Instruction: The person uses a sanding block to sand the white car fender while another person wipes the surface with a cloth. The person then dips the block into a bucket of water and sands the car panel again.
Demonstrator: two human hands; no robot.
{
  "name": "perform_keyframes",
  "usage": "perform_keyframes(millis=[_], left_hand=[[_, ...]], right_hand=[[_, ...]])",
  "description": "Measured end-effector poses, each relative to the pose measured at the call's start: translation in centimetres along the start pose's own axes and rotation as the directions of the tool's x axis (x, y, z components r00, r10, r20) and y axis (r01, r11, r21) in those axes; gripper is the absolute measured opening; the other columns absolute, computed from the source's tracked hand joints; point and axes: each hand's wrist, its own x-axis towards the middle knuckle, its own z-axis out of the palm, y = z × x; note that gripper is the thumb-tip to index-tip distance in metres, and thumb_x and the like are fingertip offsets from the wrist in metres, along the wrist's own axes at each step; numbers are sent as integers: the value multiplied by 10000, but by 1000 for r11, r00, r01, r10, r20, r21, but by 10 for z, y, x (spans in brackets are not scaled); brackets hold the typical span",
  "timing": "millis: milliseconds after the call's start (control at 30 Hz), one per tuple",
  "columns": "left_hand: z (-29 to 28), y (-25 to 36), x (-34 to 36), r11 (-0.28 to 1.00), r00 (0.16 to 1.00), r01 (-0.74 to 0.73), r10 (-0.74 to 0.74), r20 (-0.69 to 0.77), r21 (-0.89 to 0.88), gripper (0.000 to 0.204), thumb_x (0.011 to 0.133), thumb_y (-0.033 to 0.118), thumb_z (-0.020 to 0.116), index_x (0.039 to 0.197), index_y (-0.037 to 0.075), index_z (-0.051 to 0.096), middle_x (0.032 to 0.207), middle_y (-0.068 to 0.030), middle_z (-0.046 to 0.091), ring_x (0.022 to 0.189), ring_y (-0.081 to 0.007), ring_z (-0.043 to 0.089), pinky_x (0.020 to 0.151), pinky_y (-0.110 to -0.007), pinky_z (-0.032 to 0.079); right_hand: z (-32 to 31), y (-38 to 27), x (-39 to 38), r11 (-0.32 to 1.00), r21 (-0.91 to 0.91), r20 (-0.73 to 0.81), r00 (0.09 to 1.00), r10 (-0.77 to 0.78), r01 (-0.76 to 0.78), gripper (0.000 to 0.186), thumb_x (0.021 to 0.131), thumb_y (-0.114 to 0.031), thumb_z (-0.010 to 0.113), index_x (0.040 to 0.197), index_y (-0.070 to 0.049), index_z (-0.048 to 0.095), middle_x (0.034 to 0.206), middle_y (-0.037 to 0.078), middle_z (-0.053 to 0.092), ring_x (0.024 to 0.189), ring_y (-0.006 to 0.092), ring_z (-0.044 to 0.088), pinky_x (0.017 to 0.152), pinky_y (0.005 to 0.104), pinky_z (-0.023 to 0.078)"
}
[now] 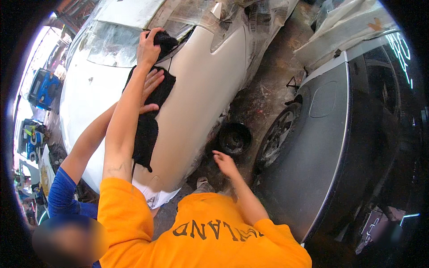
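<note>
My left hand (149, 49) reaches far forward, its fingers closed on one end of a black cloth (146, 140). The cloth lies in a long strip over a white car body (192, 98), beside a window area covered in clear plastic film (111, 42). A co-worker in a blue sleeve (65, 185) leans in from the left, with a flat hand (152, 87) pressing on the cloth's middle. My right hand (225, 163) hangs low between two cars with its index finger stretched out, holding nothing. Just beyond it a dark round basin (234, 138) stands on the floor.
To the right stands a dark grey car (308, 156), its wheel (281, 134) close to the basin. A narrow strip of stained floor (272, 76) runs between the cars. Plastic sheeting (268, 18) covers the white car's far part. Blue equipment (44, 88) stands at far left.
</note>
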Motion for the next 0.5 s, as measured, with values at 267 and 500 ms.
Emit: perform_keyframes(millis=[267,500], left_hand=[[-47,94,-72,957,954,-282,271,126,75,283,769,162,706,1047,215,702,1343,-75,531,1130,-363,560,896,-465,550],[-8,57,-152,816,855,-519,494,160,255,336,731,371,791,964,160,672,1166,-65,587,1151,-300,521,886,-492,456]], right_hand=[[-61,-16,-39,977,-96,-296,943,153,-189,420,1022,-340,533,1384,-136,589,1226,165,673,1127,319,635,952,408,471],[-38,27,-57,977,69,-346,913,215,-204,435,1040,-321,505,1424,-123,550,1397,153,584,1282,325,552,1049,425,433]])
